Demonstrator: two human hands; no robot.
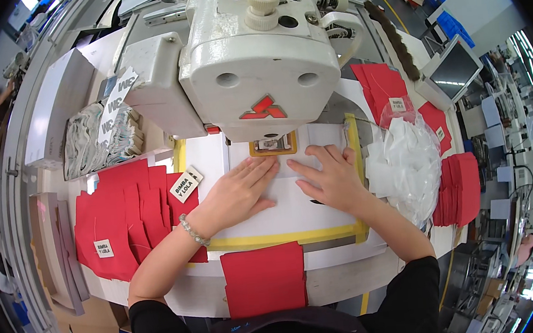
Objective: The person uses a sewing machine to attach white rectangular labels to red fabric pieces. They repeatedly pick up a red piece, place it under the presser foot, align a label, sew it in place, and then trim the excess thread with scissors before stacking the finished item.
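A large white industrial sewing machine (260, 71) stands in front of me. Under its head is a small brass-coloured clamp frame (273, 145) with something pale inside that I cannot make out. My left hand (240, 191) lies flat on the white work plate (265, 221), fingers stretched and together, their tips just below the frame. My right hand (331, 176) rests on the plate's right side, open with fingers spread and slightly bent. I see nothing held in either hand; what lies under the left palm is hidden.
Red fabric pieces (120, 212) with white labels lie left, a red stack (264, 279) at the front edge, more red pieces (458, 190) right. A bag of white pieces (404, 166) sits beside my right forearm. A box of bundled labels (100, 137) stands back left.
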